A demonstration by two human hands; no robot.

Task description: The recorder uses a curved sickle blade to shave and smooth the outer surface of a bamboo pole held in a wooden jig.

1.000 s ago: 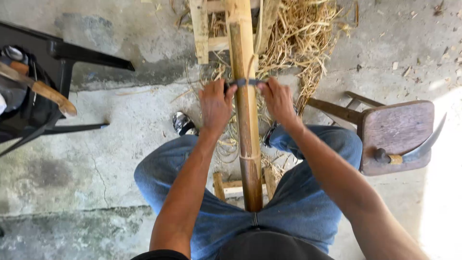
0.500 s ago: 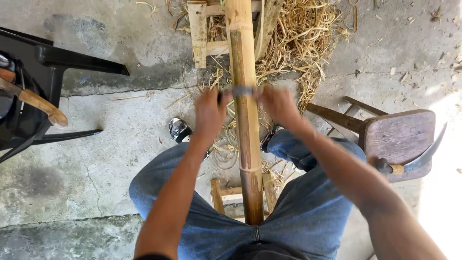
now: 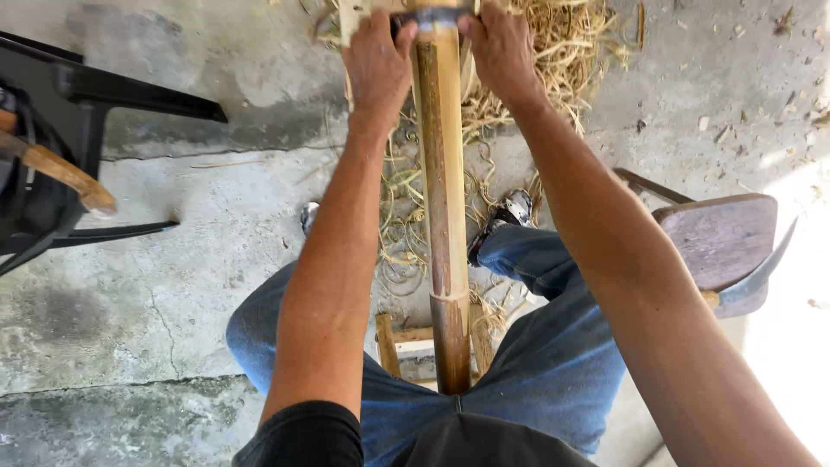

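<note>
**Two-handed blade at the far end of a bamboo pole**

Obs. 1. A bamboo pole [image 3: 441,216] runs from between the person's knees at 6 o'clock straight up to 12 o'clock, where it passes out of the top edge. It is yellow-brown, with one node ring low down, near the knees.

Obs. 2. A dark metal blade [image 3: 432,15] lies crosswise on the pole at the top edge. The left hand [image 3: 378,65] is closed round the blade's end at 11 o'clock; the right hand [image 3: 501,47] is closed round the other end at 1 o'clock. Both arms are at full stretch. The grips themselves are hidden under the fingers and partly cut by the frame.

Obs. 3. The pole's near end rests on a low wooden frame [image 3: 406,342], between legs in blue jeans [image 3: 553,363].

Obs. 4. Curled bamboo shavings [image 3: 553,52] are heaped at 12 to 1 o'clock, with looser curls trailing down either side of the pole to the feet.

Edges and room:
- 3 o'clock: a wooden stool [image 3: 722,238], just beside the right forearm, with a curved blade [image 3: 761,272] lying over its outer edge. Narrow margin on that side.
- 9 o'clock: a black chair [image 3: 95,95], well apart from the left arm, with a wooden handle [image 3: 60,173] sticking out from it.
- Between chair and left leg: bare concrete floor [image 3: 199,259], cracked and stained; this is the widest open stretch.
</note>
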